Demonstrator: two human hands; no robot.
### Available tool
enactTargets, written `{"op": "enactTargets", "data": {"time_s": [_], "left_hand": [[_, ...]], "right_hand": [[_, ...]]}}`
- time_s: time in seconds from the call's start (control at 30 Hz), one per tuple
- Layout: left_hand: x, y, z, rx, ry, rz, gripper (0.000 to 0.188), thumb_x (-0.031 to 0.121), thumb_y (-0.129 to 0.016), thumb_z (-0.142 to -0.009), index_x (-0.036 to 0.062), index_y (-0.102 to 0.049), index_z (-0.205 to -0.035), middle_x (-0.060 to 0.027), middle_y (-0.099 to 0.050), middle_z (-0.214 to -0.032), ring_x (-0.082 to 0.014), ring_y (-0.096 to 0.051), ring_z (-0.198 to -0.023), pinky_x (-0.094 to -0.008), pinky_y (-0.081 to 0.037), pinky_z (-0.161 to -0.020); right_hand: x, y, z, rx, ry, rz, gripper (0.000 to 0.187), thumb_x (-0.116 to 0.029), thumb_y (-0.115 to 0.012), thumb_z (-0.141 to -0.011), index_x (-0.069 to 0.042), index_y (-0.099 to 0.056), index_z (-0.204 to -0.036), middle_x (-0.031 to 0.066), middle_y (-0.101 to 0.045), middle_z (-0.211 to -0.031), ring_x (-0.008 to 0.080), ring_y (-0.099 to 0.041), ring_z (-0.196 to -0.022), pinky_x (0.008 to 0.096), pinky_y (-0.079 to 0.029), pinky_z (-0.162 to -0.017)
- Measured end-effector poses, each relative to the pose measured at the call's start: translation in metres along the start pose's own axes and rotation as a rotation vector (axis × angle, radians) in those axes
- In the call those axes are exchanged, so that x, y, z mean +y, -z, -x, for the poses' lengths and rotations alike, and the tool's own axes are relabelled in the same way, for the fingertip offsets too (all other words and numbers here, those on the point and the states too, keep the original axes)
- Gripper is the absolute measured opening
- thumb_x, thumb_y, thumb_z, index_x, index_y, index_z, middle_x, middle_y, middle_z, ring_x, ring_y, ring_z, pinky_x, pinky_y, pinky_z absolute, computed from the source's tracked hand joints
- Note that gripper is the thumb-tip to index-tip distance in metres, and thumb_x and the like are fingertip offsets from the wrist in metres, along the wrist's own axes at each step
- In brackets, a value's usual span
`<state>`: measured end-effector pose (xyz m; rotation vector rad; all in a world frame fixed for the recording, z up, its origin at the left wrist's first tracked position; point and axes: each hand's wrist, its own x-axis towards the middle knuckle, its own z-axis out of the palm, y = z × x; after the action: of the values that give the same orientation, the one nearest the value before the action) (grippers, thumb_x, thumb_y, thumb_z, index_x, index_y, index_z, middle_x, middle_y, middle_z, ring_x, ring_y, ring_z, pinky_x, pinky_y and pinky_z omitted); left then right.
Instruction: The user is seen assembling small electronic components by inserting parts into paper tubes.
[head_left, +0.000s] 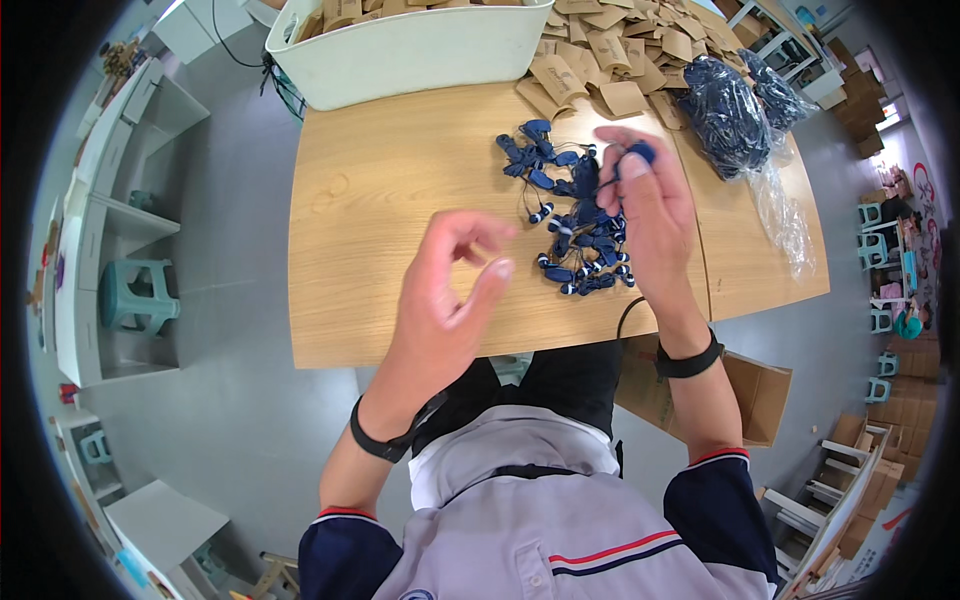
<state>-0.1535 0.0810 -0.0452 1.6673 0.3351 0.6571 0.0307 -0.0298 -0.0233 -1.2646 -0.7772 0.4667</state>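
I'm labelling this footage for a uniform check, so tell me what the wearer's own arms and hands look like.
The left hand and right hand are ungloved. A black band circles the left wrist, and a second black band circles the right. The short sleeves are dark navy, with a red stripe near each cuff; the forearms below them are uncovered.

Bench point(380, 230): light wood-grain top, jointed right of centre. White plastic bin point(410, 62) stands at far edge; kraft-paper packets point(608, 55) lie heaped beside it. Navy wired earphones point(598, 242) piled near centre. Clear plastic bags point(725, 118) with dark-blue contents rest at right.
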Motion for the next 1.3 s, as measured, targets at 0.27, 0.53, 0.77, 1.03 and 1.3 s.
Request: {"op": "enactTargets", "data": {"time_s": [0.27, 0.53, 0.77, 1.03, 1.3], "left_hand": [[0.008, -0.057, -0.037, -0.112, 0.075, 0.368, 0.029, 0.015, -0.061, -0.096, -0.0013, -0.051, -0.119, -0.0075, -0.063, -0.102, -0.0128, -0.059, -0.092, -0.0277, -0.047, -0.086], [0.018, -0.072, -0.027, -0.027, 0.154, 0.362, 0.019, 0.012, -0.059, -0.098, -0.0040, -0.062, -0.107, -0.0038, -0.065, -0.085, -0.0086, -0.059, -0.075, -0.0243, -0.049, -0.069], [0.020, -0.060, -0.063, -0.361, 0.025, -0.184, 0.025, 0.016, -0.057, -0.096, -0.0016, -0.060, -0.114, -0.0095, -0.066, -0.100, -0.0165, -0.062, -0.090, -0.0302, -0.050, -0.081], [-0.073, -0.074, -0.207, -0.424, -0.058, -1.066, 0.042, 0.023, -0.055, -0.093, 0.0028, -0.051, -0.130, -0.0200, -0.052, -0.130, -0.0344, -0.051, -0.121, -0.0431, -0.045, -0.098], [-0.120, -0.089, -0.212, -0.257, -0.092, -1.204, 0.044, 0.026, -0.060, -0.091, 0.0006, -0.050, -0.126, -0.0188, -0.049, -0.126, -0.0367, -0.049, -0.118, -0.0474, -0.044, -0.097]], "right_hand": [[-0.036, -0.015, 0.015, 0.171, 0.192, -0.025, 0.017, -0.009, -0.058, -0.097, 0.002, -0.062, -0.110, 0.0058, -0.063, -0.092, 0.0073, -0.057, -0.067, 0.0192, -0.045, -0.058], [-0.051, 0.000, 0.050, 0.152, -0.050, 0.093, 0.035, 0.005, -0.066, -0.086, 0.002, -0.063, -0.121, 0.0027, -0.061, -0.086, 0.0051, -0.056, -0.067, 0.0170, -0.043, -0.056], [-0.031, 0.051, 0.059, 0.067, -0.088, 0.316, 0.014, -0.001, -0.059, -0.091, 0.003, -0.064, -0.103, 0.0046, -0.062, -0.096, 0.0106, -0.056, -0.079, 0.0234, -0.047, -0.072], [-0.037, 0.087, 0.074, 0.196, 0.234, 0.507, 0.018, 0.006, -0.052, -0.092, 0.005, -0.063, -0.107, 0.0137, -0.066, -0.100, 0.0194, -0.064, -0.093, 0.0281, -0.049, -0.085], [-0.041, 0.098, 0.083, 0.395, 0.337, 0.849, 0.029, -0.008, -0.073, -0.086, 0.001, -0.067, -0.113, 0.0121, -0.072, -0.103, 0.0128, -0.067, -0.080, 0.0246, -0.054, -0.071]]}}
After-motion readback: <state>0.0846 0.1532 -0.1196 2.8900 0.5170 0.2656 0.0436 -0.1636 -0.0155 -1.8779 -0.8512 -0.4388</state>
